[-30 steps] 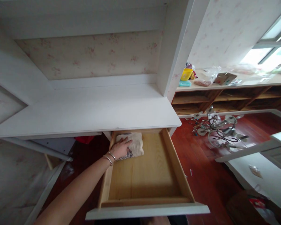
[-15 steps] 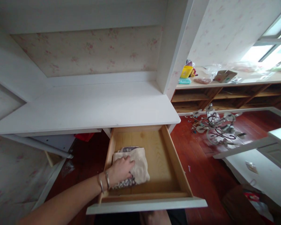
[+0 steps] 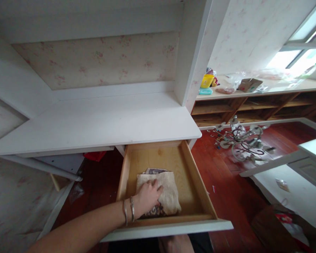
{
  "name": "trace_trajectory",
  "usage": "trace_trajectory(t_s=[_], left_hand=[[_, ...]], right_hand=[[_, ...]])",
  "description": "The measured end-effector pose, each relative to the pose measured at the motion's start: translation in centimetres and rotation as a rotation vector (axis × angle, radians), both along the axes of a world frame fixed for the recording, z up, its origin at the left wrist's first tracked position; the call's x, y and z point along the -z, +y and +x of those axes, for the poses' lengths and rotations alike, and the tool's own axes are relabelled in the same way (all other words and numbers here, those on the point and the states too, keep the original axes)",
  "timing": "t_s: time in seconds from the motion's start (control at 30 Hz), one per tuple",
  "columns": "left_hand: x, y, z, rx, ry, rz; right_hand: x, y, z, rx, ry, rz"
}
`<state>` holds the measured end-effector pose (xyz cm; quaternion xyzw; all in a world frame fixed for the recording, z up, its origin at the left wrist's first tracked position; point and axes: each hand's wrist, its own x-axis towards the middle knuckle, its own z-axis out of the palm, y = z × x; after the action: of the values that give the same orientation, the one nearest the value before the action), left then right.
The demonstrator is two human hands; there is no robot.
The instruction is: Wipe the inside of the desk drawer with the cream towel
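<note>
My left hand [image 3: 149,196], with two bangles at the wrist, is pressed onto a folded beige cloth [image 3: 171,191] inside a pulled-out wooden drawer [image 3: 184,158]. Its fingers curl over the cloth and grip it. A dark patterned side of the cloth shows at its far edge and beneath my fingers. The cloth lies against the drawer's bottom, near the front panel [image 3: 168,230]. Below that panel, at the picture's lower edge, a patch of skin shows between dark clothing; I cannot tell whether it is my right hand.
Above the drawer is a white desk top [image 3: 107,119] with a hutch. On the red floor at right lies a chandelier [image 3: 247,140] with small loose parts. A low shelf unit [image 3: 252,103] under the window carries a yellow container [image 3: 207,80] and bags. White furniture [image 3: 292,182] stands at right.
My left hand and the cloth have slid to the right and slightly toward the drawer's front. The camera view has shifted a little; the drawer stays pulled out.
</note>
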<state>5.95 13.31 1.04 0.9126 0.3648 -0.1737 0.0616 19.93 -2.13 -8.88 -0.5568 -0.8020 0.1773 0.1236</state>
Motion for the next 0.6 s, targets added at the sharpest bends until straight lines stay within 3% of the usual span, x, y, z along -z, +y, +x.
trace_trajectory(t_s=[0.3,0.4,0.6], left_hand=[[2.7,-0.5,10.9,0.107,-0.071,0.144],[3.1,-0.5,11.7,0.103,-0.029,0.168],[2.2,1.2,10.0,0.039,-0.099,0.096]], right_hand=[[-1.1,0.7,-0.4,-0.019,-0.023,0.008],[-1.3,0.8,-0.6,-0.023,-0.046,-0.030],[-0.6,0.5,-0.6,-0.021,0.002,-0.033]])
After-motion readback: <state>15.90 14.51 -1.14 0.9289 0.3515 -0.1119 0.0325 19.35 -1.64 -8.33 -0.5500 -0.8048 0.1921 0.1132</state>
